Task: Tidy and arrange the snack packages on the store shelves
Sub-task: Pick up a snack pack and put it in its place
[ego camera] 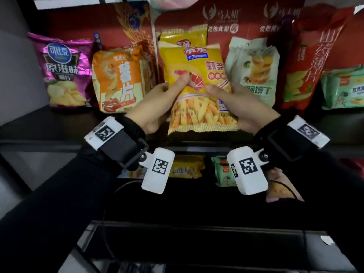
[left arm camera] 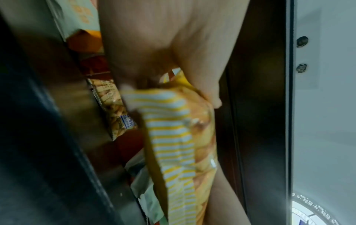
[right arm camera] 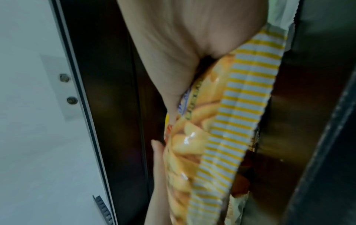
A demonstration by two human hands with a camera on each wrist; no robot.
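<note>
1. Fingers: left hand [ego camera: 155,104] and right hand [ego camera: 239,107] both grip the yellow shrimp-stick bag [ego camera: 199,91], thumbs pressed on its front face, remaining fingers curled behind it. The wrist views confirm a pinch on each side edge near the striped bottom seal.
2. The bag is held upright, lifted off the upper shelf [ego camera: 59,123], its bottom seal hanging near the shelf's front lip. It sits in front of a second yellow bag [ego camera: 183,39] of the same kind standing at the back.
3. Neighbours on that shelf: purple chip bag [ego camera: 63,69] and orange chip bag [ego camera: 120,79] to the left, both upright and facing out; pale green bag [ego camera: 254,69] to the right, slightly tilted; tall red bag [ego camera: 313,60] leaning; green packet [ego camera: 342,87] at far right.
4. Lower shelf: small yellow and green packs, mostly hidden behind the wrists; their order cannot be judged.
5. Progress, as a judgement: mid-task. The left end looks settled. The held bag is not yet placed; the likely slot is in front of its twin. The right side appears to need straightening, and the lower shelf is unassessed.
</note>
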